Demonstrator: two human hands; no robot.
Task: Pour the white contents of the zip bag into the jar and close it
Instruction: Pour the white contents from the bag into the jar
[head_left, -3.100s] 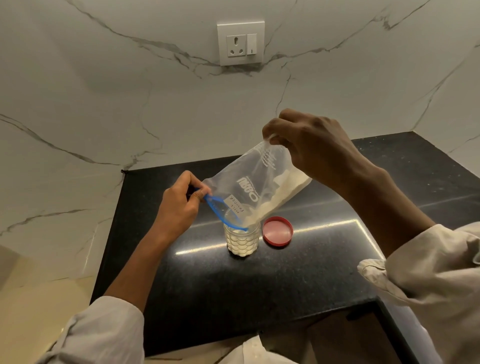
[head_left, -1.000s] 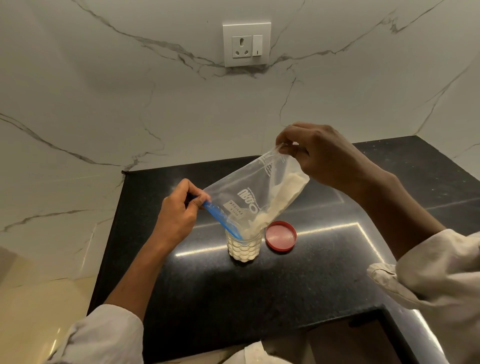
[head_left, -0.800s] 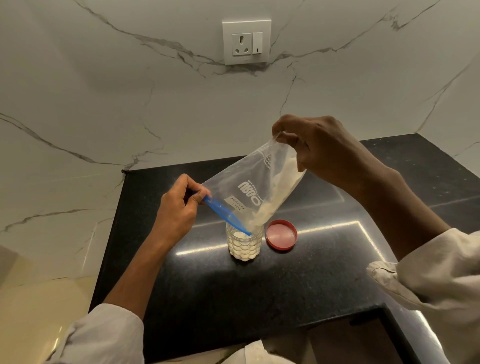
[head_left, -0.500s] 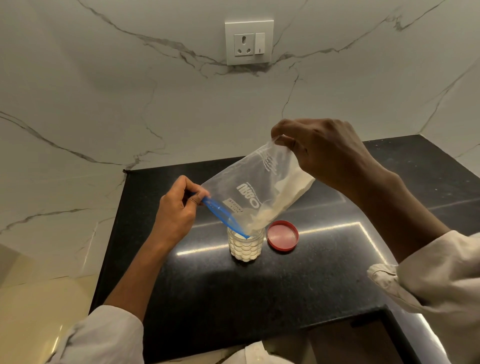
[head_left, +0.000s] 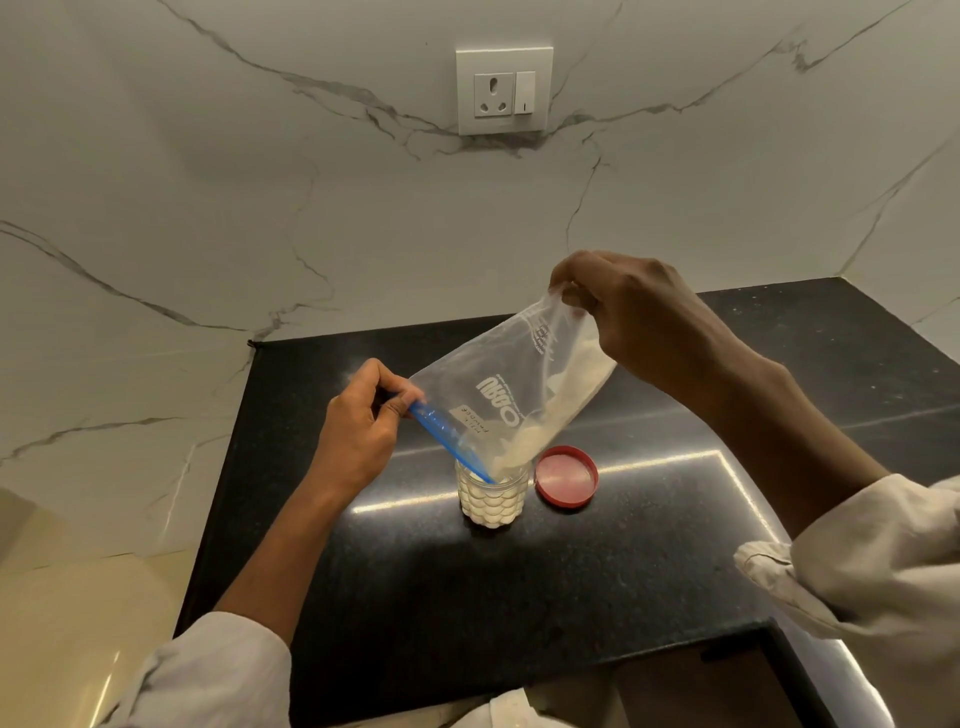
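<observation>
Currently mid-pour: zip bag (head_left: 511, 395) tilted mouth-down over jar (head_left: 492, 499) on black counter (head_left: 623, 571), white powder (head_left: 566, 384) sliding along lower edge. Left hand (head_left: 358, 431) pinching blue zip strip (head_left: 447, 436) at mouth corner; right hand (head_left: 639, 317) pinching raised bottom corner. Thin, limp, slippery film, probably light now. Best gripped at corners and stiffer zip. Red lid (head_left: 566, 475) just beside jar, not yet on.
</observation>
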